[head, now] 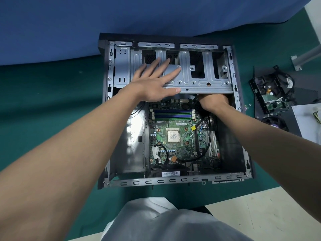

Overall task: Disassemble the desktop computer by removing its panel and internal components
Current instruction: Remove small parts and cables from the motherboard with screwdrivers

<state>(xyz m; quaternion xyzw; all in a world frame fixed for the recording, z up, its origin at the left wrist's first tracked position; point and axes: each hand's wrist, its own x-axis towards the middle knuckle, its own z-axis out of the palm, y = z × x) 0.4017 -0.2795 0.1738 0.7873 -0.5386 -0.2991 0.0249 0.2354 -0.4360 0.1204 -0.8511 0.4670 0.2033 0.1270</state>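
An open desktop computer case (241, 153) lies on its side on the green table, side panel off. A green motherboard (175, 136) with a bare CPU (173, 136) and blue memory slots (172, 114) fills its middle. A grey metal drive cage (205, 73) spans the far end. My left hand (154, 82) lies flat on the cage's left part, fingers spread, thumb along its near edge. My right hand (212, 101) reaches under the cage's near edge; its fingers are hidden there. Black cables (208, 136) run along the board's right side.
Removed parts lie right of the case: a hard drive in a black bracket (268, 94) with tangled cables, a dark panel (278, 119) beneath, and a fan (272, 122). A blue cloth (104, 18) covers the far side. A silver power supply (133, 141) sits at the case's left.
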